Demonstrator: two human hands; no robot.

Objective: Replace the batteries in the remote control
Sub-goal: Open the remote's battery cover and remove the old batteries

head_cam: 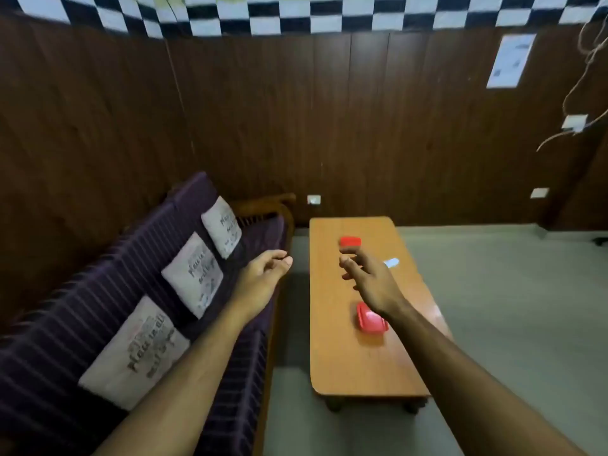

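Observation:
A low wooden table (348,363) stands ahead of me on the floor. On it lie a small red object (350,241) at the far end, a red container (370,320) nearer to me, and a small white object (391,262) by the right edge; blur hides what each one is. My right hand (368,278) hovers over the middle of the table with fingers spread and nothing in it. My left hand (265,274) is stretched out above the gap between sofa and table, fingers loosely curled and apart, holding nothing.
A dark purple striped sofa (108,327) with three pale printed cushions (194,274) runs along the left, its wooden armrest (269,209) close to the table's far corner. Dark wood panelling (378,126) backs the room. Grey floor (510,307) lies to the right.

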